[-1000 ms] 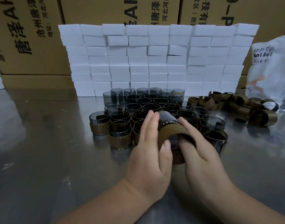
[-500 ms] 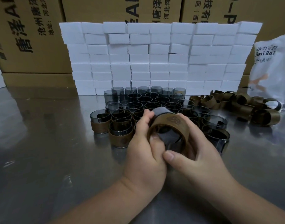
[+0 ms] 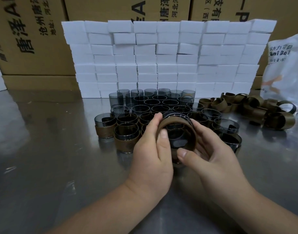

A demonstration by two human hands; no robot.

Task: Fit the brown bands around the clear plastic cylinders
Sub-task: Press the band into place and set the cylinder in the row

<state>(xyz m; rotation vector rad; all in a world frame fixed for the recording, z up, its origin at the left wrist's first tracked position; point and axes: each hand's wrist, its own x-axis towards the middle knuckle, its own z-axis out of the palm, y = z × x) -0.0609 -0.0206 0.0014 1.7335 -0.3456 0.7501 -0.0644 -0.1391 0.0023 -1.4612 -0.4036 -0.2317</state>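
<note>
We hold one clear cylinder [image 3: 176,114] just on our side of the standing cluster [image 3: 155,105], its axis running from us toward that cluster, open mouth facing us. The left hand [image 3: 150,154] curls round its left side, thumb on the near edge of the brown band [image 3: 170,121]. The right hand [image 3: 214,152] wraps the right side, thumb underneath. We judge the band wants pushing away from us, along that axis

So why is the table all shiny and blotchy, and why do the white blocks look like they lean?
Head view: the silvery metal table mirrors the brown cardboard boxes and stacked white foam blocks, making pale glare patches; the wide-angle lens, looking down, tilts the wall's sides outward; the clear plastic cylinder with its brown band, held by the left hand and right hand, looks sharp.
</note>
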